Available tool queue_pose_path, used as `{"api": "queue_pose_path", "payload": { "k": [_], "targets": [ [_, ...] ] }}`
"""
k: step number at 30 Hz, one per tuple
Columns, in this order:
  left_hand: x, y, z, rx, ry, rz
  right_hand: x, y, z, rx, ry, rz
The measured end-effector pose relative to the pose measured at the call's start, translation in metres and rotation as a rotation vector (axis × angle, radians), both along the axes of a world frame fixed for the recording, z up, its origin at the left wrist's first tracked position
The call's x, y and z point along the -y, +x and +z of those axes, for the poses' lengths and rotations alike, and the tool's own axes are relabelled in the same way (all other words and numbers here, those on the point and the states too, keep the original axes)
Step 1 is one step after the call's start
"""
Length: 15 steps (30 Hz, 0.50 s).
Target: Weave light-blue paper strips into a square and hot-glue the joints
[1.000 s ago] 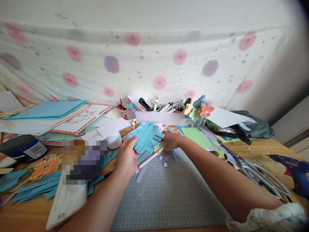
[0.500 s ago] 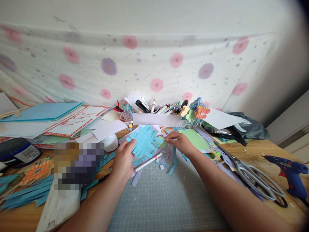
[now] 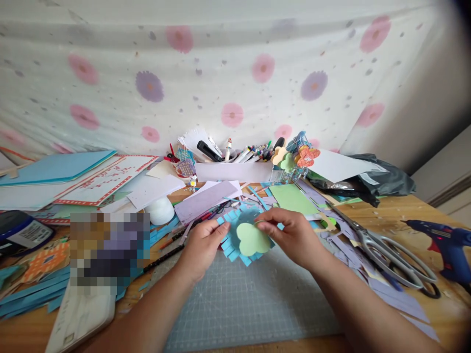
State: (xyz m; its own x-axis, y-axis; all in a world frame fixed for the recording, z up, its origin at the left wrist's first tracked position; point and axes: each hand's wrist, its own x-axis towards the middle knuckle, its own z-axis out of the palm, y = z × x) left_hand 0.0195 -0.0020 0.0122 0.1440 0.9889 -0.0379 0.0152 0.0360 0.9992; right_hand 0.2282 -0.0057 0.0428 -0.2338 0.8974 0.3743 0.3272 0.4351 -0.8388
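Note:
My left hand point(image 3: 200, 247) pinches the left edge of a blue woven paper piece point(image 3: 232, 239), whose strip ends stick out unevenly around its rim. In front of it, my right hand point(image 3: 290, 235) grips a pale green flower-shaped paper cutout point(image 3: 253, 240) between thumb and fingers. The cutout overlaps the middle and right of the woven piece; whether the two touch I cannot tell. Both are held above the far part of a grey cutting mat point(image 3: 235, 309). The right part of the weave is hidden behind the cutout and my fingers.
Scissors point(image 3: 395, 264) and a blue glue gun point(image 3: 451, 245) lie at the right. Purple paper scraps point(image 3: 344, 252) and a green sheet point(image 3: 292, 200) are nearby. At the left are blue paper strips point(image 3: 35, 291) and a dark jar point(image 3: 24, 233). A pen box point(image 3: 235, 171) stands behind.
My right hand has picked up the green flower cutout from among the scraps and brought it nearer, in front of the blue weave. My left hand has moved the weave down and rightward.

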Motion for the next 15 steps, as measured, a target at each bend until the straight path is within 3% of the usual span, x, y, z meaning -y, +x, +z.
{"api": "queue_pose_path", "payload": {
  "k": [4,15],
  "targets": [
    [0.0033,0.0024,-0.0005,-0.064,0.003,-0.057,0.0039,-0.0134,-0.0052,0.182,0.126,-0.062],
    [0.0074,0.0050,0.0040,-0.132,0.041,-0.134,0.0020,-0.0089,-0.0094,0.319,0.284,-0.038]
  ]
}}
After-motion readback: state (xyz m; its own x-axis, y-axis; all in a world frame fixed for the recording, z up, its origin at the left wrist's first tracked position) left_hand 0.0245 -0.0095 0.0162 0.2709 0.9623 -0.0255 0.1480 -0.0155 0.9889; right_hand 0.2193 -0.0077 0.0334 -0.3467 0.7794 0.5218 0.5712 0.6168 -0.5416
